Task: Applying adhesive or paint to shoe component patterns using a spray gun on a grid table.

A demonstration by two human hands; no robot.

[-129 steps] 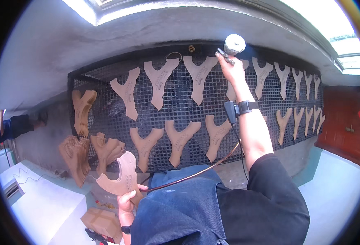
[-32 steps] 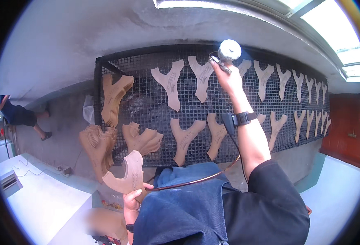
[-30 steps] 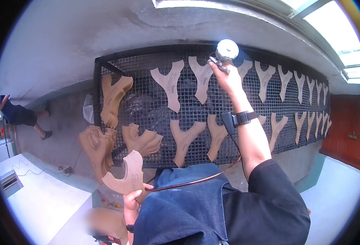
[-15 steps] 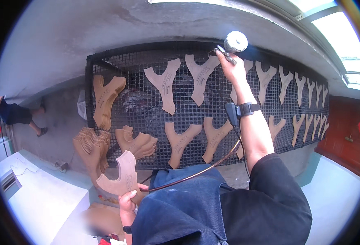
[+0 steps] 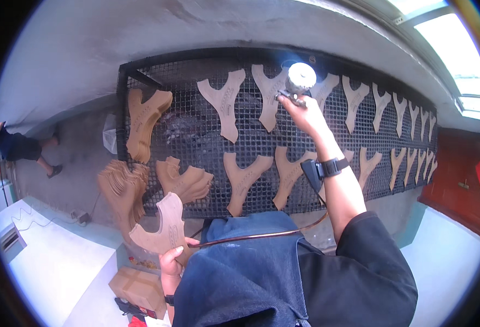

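Note:
My right hand (image 5: 305, 117) is closed around a spray gun (image 5: 293, 99) with a round whitish cup (image 5: 300, 76), held above the far row of Y-shaped boards. A faint bluish haze shows just beyond the cup. Low at the left, my left hand (image 5: 173, 262) grips a light brown Y-shaped board (image 5: 163, 235) by its stem, thumb on its face. A brown hose (image 5: 256, 236) runs from beside those fingers across my apron toward my right forearm; whether the fingers also hold it, I cannot tell. Similar boards (image 5: 226, 106) lie apart in two rows on a black mesh rack (image 5: 188, 131).
Stacked boards stand at the rack's left end: one pile (image 5: 142, 125) farther back, one (image 5: 123, 188) at the corner, a fanned one (image 5: 183, 180) beside it. A cardboard box (image 5: 139, 289) sits at lower left. Another person (image 5: 25, 150) is at far left. A grey wall (image 5: 196, 27) rises behind.
My right hand with the spray gun has come nearer and slightly left. The hose now hangs lower across my apron. My left hand still holds its board in nearly the same place.

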